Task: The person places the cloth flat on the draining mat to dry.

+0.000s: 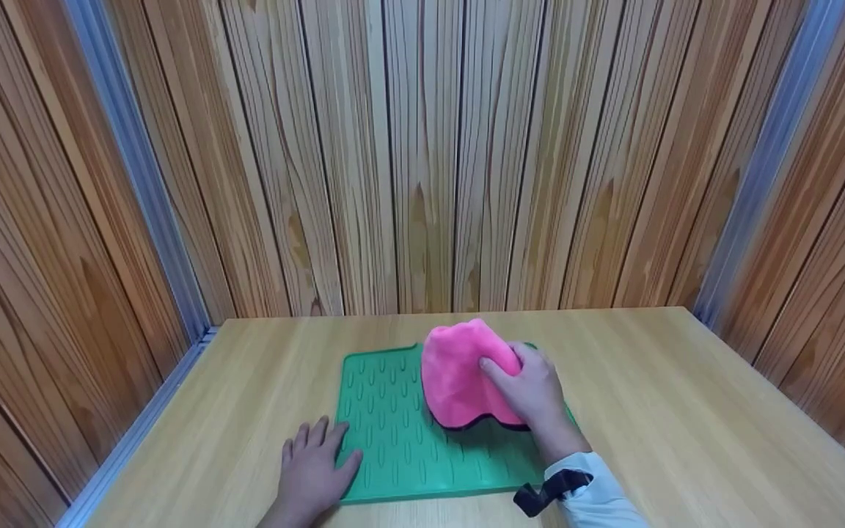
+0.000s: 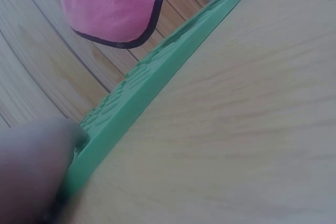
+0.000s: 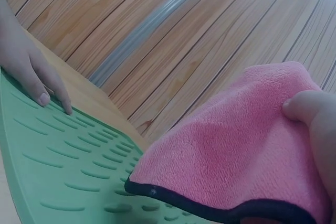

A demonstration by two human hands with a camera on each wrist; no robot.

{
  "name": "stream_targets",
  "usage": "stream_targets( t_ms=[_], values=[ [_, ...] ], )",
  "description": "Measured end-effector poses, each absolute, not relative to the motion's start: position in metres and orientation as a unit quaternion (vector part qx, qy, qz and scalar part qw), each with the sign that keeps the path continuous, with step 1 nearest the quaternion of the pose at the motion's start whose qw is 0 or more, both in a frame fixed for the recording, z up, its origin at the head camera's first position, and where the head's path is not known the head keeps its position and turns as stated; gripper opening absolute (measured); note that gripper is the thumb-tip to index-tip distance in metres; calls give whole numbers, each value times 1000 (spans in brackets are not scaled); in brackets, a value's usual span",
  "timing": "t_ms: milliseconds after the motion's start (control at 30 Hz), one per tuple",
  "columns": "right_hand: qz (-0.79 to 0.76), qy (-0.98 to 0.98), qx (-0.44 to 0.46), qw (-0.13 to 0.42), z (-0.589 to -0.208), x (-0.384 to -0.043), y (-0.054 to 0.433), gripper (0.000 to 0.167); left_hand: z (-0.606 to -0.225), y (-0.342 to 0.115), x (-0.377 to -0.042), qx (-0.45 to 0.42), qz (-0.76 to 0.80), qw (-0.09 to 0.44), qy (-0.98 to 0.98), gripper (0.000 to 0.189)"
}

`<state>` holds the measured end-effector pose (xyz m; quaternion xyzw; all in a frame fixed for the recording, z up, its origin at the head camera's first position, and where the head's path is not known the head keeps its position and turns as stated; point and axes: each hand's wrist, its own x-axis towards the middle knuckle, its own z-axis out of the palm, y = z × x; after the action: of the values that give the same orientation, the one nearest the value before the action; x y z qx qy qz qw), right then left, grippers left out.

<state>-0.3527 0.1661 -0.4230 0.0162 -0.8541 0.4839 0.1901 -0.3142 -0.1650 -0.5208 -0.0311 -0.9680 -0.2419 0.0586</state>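
A pink cloth (image 1: 459,374) with a dark edge is bunched in my right hand (image 1: 532,389), thumb pressed into its near face. It hangs over the right part of a green ridged mat (image 1: 386,440), and the right wrist view shows its lower edge (image 3: 184,198) above the ridges. My left hand (image 1: 316,466) lies with fingers spread at the mat's left edge, thumb and fingertips resting on its border. In the left wrist view the left thumb (image 2: 42,156) overlaps the mat's rim (image 2: 131,111). The right fingers behind the cloth are hidden.
The mat lies on a light wooden table (image 1: 686,425). Wood-panelled walls (image 1: 422,161) enclose the table at the back and both sides, with metal strips (image 1: 151,176) in the corners. A black strap (image 1: 554,491) circles the right wrist over a pale sleeve (image 1: 598,499).
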Motion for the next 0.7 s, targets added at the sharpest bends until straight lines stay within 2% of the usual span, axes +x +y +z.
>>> stream_targets(
  t_ms=[233, 700],
  values=[
    [499, -849, 17, 174, -434, -354, 163, 47, -522, -166, -316, -23, -238, 45, -970, 66],
    [506, -847, 9, 165, -456, -355, 160, 39, -522, -165, -319, -19, -241, 34, -970, 66]
  ],
)
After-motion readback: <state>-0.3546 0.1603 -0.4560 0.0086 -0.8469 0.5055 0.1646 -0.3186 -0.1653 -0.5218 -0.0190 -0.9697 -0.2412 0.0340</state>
